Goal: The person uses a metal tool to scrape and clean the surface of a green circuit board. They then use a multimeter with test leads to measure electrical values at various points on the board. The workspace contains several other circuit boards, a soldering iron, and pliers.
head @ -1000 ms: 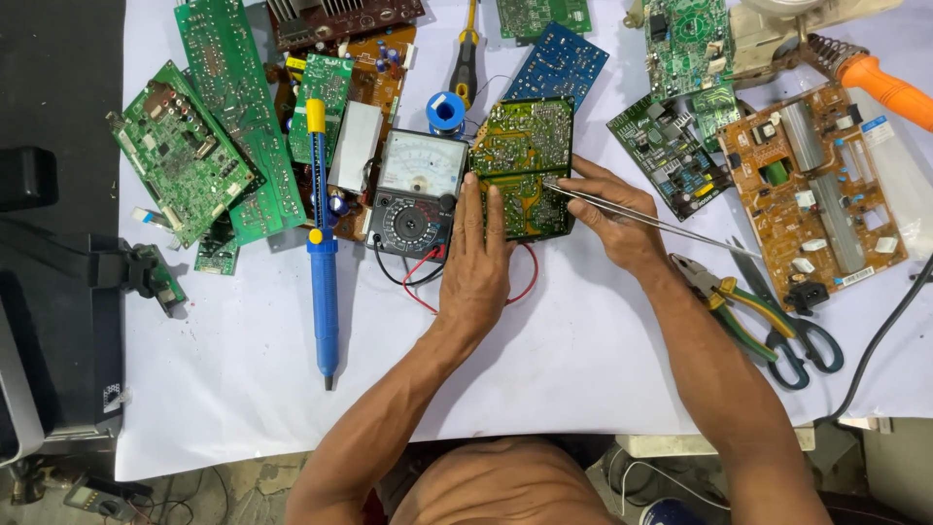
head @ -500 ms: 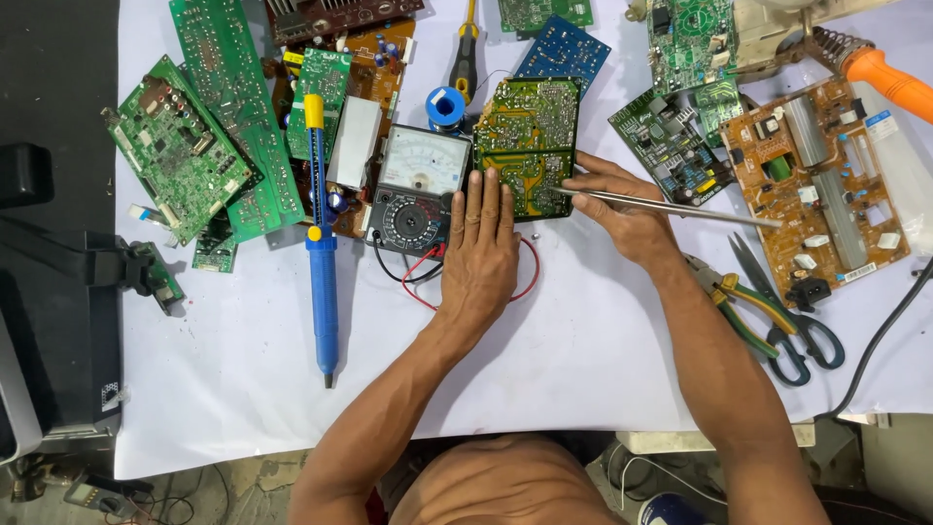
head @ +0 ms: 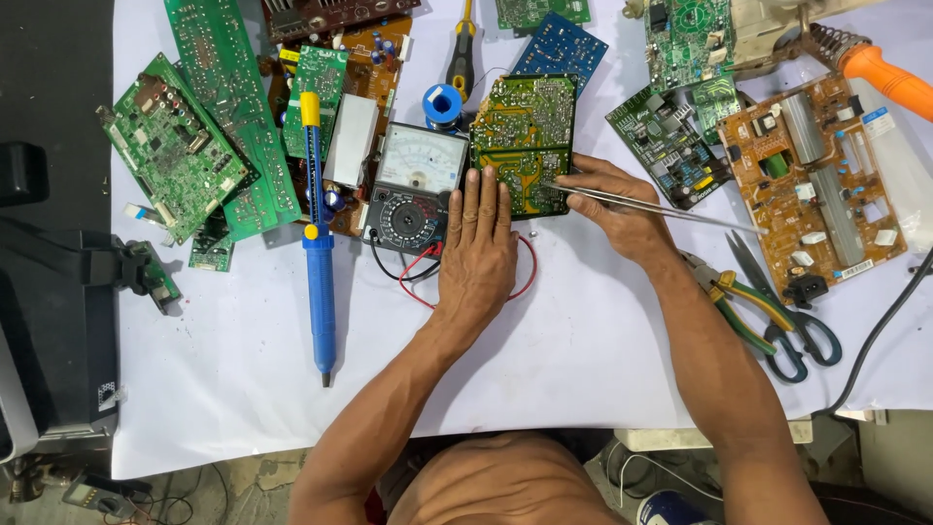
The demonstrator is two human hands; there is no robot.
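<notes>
A green circuit board [head: 520,131] lies solder side up in the middle of the white table cover [head: 583,360]. My left hand [head: 478,248] rests flat, fingers together, with the fingertips on the board's lower left edge. My right hand [head: 612,209] pinches metal tweezers [head: 661,206] whose tips touch the board's right side. An analog multimeter [head: 413,185] sits just left of the board, its red and black leads [head: 418,277] running under my left hand.
A blue desoldering pump [head: 316,233] lies left of the meter. Several green boards [head: 204,126] crowd the upper left. An orange-brown board [head: 821,180], pliers and scissors [head: 777,321] lie to the right. A soldering iron with orange handle [head: 889,78] is top right; a solder spool [head: 443,102] sits above the meter.
The view has shifted slightly. My left hand stays on the board's edge, and my right hand has moved the tweezers a little along the board's right side.
</notes>
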